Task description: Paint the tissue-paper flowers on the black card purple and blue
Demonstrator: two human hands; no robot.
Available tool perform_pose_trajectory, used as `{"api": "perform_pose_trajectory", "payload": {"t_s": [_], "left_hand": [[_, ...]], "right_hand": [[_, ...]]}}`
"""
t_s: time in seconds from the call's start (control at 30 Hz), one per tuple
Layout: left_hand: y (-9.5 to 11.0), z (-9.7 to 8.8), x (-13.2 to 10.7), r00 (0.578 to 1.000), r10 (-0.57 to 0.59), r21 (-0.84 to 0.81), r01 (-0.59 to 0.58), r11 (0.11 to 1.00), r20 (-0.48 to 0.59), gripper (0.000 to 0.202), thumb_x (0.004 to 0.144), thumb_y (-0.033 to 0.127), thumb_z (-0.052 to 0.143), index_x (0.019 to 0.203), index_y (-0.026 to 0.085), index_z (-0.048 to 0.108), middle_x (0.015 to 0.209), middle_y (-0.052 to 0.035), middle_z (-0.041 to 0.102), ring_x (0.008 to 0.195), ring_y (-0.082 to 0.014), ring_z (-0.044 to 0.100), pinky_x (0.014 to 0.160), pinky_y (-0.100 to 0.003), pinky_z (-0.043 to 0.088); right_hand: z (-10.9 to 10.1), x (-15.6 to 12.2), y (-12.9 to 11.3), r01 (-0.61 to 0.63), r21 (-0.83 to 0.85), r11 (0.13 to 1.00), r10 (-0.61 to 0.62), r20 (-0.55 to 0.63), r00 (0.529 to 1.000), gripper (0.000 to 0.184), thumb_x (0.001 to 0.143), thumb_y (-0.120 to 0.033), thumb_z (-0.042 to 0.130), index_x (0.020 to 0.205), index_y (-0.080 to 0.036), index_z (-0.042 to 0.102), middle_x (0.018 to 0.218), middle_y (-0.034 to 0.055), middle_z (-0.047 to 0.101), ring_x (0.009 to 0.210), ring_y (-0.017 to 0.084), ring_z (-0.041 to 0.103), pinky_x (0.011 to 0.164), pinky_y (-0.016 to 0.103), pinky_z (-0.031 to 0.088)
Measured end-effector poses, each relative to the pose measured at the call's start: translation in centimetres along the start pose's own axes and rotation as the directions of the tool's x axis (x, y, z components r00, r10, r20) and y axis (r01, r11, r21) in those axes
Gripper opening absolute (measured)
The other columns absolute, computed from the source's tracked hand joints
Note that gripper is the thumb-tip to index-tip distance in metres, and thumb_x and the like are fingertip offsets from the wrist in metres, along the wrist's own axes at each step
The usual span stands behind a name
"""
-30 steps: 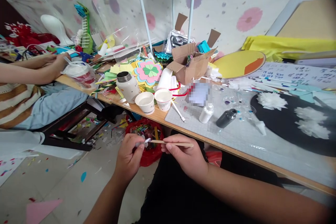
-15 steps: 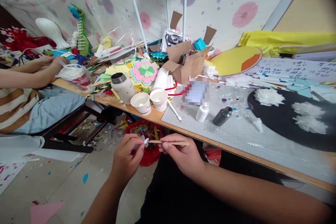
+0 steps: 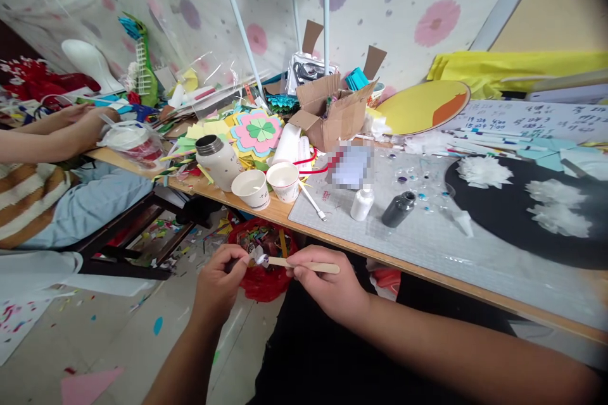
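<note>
My left hand (image 3: 222, 277) is closed in a pinch at the edge of a small whitish, partly see-through piece (image 3: 259, 257) with a dark purplish spot; its exact kind is too small to tell. My right hand (image 3: 327, 285) grips a flat wooden craft stick (image 3: 325, 267), whose far end touches the whitish piece. Both hands are in front of the table edge, above a red bin bag (image 3: 266, 288) of scraps. Beyond them on the table stand a white bottle (image 3: 362, 205), a dark open bottle (image 3: 398, 210) and two paper cups, one on the left (image 3: 250, 191) and one on the right (image 3: 284, 183).
A steel flask (image 3: 218, 161), layered paper flowers (image 3: 259, 131) and a cardboard box (image 3: 339, 117) crowd the table. White ruffled flowers (image 3: 484, 172) lie on a black board (image 3: 494, 221) at right. Another person's arms (image 3: 52, 139) are at left.
My left hand has shifted slightly left and down, showing more of the whitish piece. The craft stick has turned in my right hand, its broad face now visible.
</note>
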State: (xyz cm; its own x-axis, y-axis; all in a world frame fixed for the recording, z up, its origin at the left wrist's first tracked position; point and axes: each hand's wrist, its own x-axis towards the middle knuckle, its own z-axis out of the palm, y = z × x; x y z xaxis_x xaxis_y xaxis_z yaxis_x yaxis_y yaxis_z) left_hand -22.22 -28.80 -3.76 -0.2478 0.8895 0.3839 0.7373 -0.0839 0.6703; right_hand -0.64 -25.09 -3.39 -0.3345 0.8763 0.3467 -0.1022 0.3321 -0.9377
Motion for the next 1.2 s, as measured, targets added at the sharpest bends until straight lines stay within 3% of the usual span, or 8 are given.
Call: {"api": "perform_pose_trajectory", "payload": {"t_s": [0.13, 0.5, 0.63, 0.77, 0.87, 1.0, 1.1, 1.2], "left_hand": [[0.7, -0.2, -0.2, 0.997, 0.024, -0.021, -0.022, 1.000, 0.078, 0.017, 0.082, 0.027, 0.059, 0.067, 0.022, 0.067, 0.077, -0.0028, 0.066, 0.074, -0.0186, 0.065, 0.071, -0.030, 0.050], [1.5, 0.3, 0.5, 0.992, 0.069, 0.003, -0.070, 0.998, 0.109, 0.014, 0.079, 0.021, 0.061, 0.068, 0.021, 0.070, 0.080, -0.0046, 0.063, 0.077, -0.0188, 0.062, 0.075, -0.031, 0.046], [1.5, 0.6, 0.6, 0.995, 0.015, -0.019, -0.013, 1.000, 0.100, 0.014, 0.075, 0.022, 0.061, 0.063, 0.021, 0.068, 0.077, -0.0044, 0.063, 0.077, -0.0199, 0.061, 0.075, -0.032, 0.045], [1.0, 0.8, 0.3, 0.993, -0.091, -0.061, 0.096, 0.993, 0.079, 0.016, 0.074, 0.025, 0.060, 0.059, 0.021, 0.062, 0.076, -0.0033, 0.062, 0.075, -0.0199, 0.059, 0.073, -0.034, 0.045], [-0.2, 0.9, 0.1, 0.974, -0.195, -0.102, 0.206, 0.973, 0.112, 0.018, 0.076, 0.027, 0.056, 0.060, 0.021, 0.058, 0.076, -0.0020, 0.061, 0.074, -0.0189, 0.059, 0.070, -0.033, 0.048], [-3.8, 1.4, 0.3, 0.904, -0.385, -0.039, 0.398, 0.916, 0.186, 0.017, 0.086, 0.028, 0.058, 0.073, 0.017, 0.061, 0.075, -0.0005, 0.061, 0.072, -0.0179, 0.061, 0.069, -0.034, 0.053], [-7.5, 1.7, 1.2, 0.830, -0.522, 0.091, 0.515, 0.852, 0.195, 0.032, 0.091, 0.038, 0.064, 0.114, 0.015, 0.065, 0.114, -0.0070, 0.066, 0.096, -0.0238, 0.066, 0.080, -0.042, 0.057], [-10.3, 1.8, 1.9, 0.786, -0.598, 0.169, 0.575, 0.800, 0.157, 0.039, 0.092, 0.036, 0.063, 0.126, 0.018, 0.059, 0.128, -0.0106, 0.062, 0.107, -0.0261, 0.064, 0.087, -0.047, 0.056]], "right_hand": [[0.0, 0.0, 0.2, 0.013, -0.033, 0.999, -0.013, -0.017, 1.000, 0.014, 0.083, -0.018, 0.061, 0.083, -0.020, 0.075, 0.078, 0.0048, 0.076, 0.069, 0.015, 0.070, 0.065, 0.025, 0.056], [-0.3, -0.1, 0.3, 0.049, -0.069, 0.996, -0.050, -0.004, 0.999, 0.015, 0.084, -0.018, 0.060, 0.086, -0.021, 0.075, 0.083, 0.0047, 0.077, 0.073, 0.015, 0.071, 0.068, 0.025, 0.057], [-0.4, 0.0, 0.3, 0.098, -0.054, 0.994, -0.096, 0.041, 0.995, 0.019, 0.085, -0.015, 0.058, 0.088, -0.022, 0.075, 0.084, 0.0049, 0.076, 0.075, 0.015, 0.071, 0.070, 0.026, 0.058], [-0.9, 0.1, 0.1, 0.262, -0.056, 0.963, -0.249, 0.170, 0.953, 0.029, 0.084, -0.008, 0.052, 0.097, -0.020, 0.074, 0.091, 0.0086, 0.075, 0.083, 0.016, 0.071, 0.075, 0.028, 0.059], [-1.4, 0.1, 0.1, 0.335, -0.059, 0.940, -0.310, 0.257, 0.915, 0.035, 0.083, -0.005, 0.049, 0.101, -0.021, 0.073, 0.098, 0.0097, 0.074, 0.089, 0.016, 0.071, 0.078, 0.028, 0.059], [-1.8, 0.1, 0.5, 0.315, -0.043, 0.948, -0.295, 0.249, 0.923, 0.032, 0.087, -0.007, 0.050, 0.104, -0.023, 0.073, 0.099, 0.0092, 0.074, 0.090, 0.016, 0.072, 0.078, 0.028, 0.059], [-2.1, 0.0, 0.3, 0.274, -0.037, 0.961, -0.264, 0.170, 0.949, 0.027, 0.089, -0.011, 0.053, 0.104, -0.022, 0.072, 0.096, 0.0089, 0.074, 0.087, 0.016, 0.072, 0.078, 0.030, 0.059], [-3.2, -0.2, -0.8, 0.283, -0.060, 0.957, -0.273, 0.128, 0.953, 0.024, 0.090, -0.012, 0.055, 0.104, -0.021, 0.072, 0.092, 0.0092, 0.073, 0.085, 0.016, 0.071, 0.076, 0.029, 0.059]]}}
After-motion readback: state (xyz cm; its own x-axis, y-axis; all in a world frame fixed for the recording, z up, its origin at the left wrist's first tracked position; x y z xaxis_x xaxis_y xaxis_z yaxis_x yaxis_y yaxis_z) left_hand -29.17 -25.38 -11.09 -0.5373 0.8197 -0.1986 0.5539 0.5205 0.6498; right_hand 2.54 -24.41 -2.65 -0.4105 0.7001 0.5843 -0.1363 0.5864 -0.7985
